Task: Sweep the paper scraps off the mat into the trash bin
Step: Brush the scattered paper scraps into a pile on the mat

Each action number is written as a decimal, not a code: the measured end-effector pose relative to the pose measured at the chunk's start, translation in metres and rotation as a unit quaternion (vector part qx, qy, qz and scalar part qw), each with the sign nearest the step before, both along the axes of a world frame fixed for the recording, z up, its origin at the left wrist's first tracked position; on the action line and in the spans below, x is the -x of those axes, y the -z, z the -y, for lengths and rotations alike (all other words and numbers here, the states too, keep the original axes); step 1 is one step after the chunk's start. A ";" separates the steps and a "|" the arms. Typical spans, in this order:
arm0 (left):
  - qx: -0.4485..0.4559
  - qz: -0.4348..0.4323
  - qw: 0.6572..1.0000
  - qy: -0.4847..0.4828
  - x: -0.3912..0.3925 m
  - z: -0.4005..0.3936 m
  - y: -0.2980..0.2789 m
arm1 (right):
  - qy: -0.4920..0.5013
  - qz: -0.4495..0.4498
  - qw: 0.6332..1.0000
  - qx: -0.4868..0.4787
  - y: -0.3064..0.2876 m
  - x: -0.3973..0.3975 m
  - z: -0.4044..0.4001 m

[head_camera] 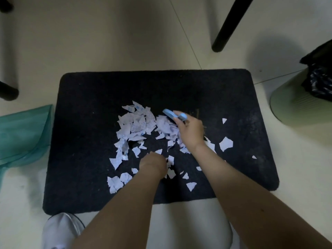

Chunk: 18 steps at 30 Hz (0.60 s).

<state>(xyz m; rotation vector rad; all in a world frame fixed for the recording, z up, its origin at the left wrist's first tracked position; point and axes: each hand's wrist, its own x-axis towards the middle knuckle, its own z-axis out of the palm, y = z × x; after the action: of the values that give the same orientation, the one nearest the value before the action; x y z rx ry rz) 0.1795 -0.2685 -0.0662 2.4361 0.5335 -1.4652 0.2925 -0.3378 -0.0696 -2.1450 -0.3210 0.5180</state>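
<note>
A black mat (86, 123) lies on the pale floor, with several white paper scraps (136, 123) heaped near its middle and a few loose ones to the right (226, 143). My right hand (190, 133) grips a small light-blue brush (173, 115) at the right edge of the heap. My left hand (152, 163) rests fingers-down among the scraps at the front of the heap; whether it holds any paper is hidden. The pale green trash bin (294, 103) with a black liner stands right of the mat.
A teal dustpan (23, 133) lies on the floor just left of the mat. Black furniture legs stand behind the mat (226, 27) and at far left (9, 90). My white shoe (61, 230) and my knee (188, 221) are at the mat's front edge.
</note>
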 end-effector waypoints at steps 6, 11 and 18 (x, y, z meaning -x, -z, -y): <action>-0.011 0.001 1.000 0.010 -0.004 0.000 -0.001 | 0.192 0.059 0.978 -0.057 -0.026 -0.031 0.052; -0.009 0.037 0.999 0.021 -0.025 0.019 -0.009 | 0.226 0.098 0.968 0.044 -0.022 -0.034 0.102; 0.009 0.064 0.995 0.079 -0.042 0.066 -0.013 | 0.289 0.077 0.952 0.067 -0.018 -0.022 0.135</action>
<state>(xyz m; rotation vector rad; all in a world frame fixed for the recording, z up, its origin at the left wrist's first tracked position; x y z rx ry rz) 0.2216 -0.3342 -0.0535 2.5867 0.3066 -1.3525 0.3146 -0.4733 -0.0519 -2.2775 0.2690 0.0339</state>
